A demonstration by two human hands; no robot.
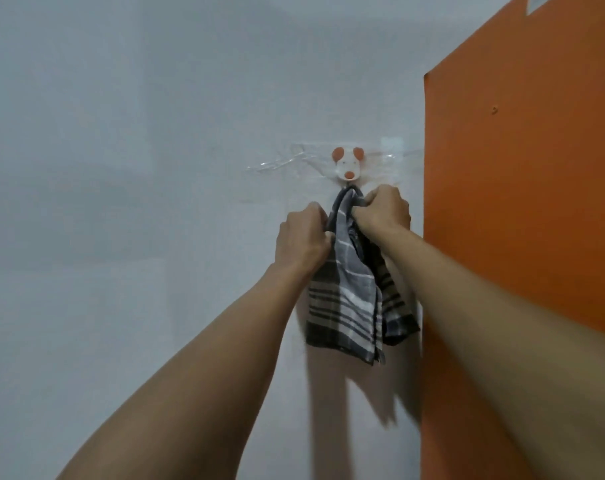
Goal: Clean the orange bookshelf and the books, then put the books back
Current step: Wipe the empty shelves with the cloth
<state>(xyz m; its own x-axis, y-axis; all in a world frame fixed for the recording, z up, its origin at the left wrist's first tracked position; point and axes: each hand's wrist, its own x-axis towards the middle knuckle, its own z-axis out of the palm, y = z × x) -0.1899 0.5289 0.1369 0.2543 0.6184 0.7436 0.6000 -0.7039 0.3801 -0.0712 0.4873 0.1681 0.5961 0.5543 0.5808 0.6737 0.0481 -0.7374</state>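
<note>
Forearms of yours rise from the lower edge toward the middle of the view. Your left hand [303, 237] grips the left edge of the striped cloth [349, 289], at 9 o'clock of its bunched top. Your right hand [386, 211] holds the same top at 2 o'clock, with the fingers curled round the fabric. The cloth hangs down against the white wall [121, 133], its top just under the animal-face hook [347, 164] at 12 o'clock, which clear tape [277, 162] crosses. The orange bookshelf [519, 202] shows one flat side at 3 o'clock, just beside your right hand.
</note>
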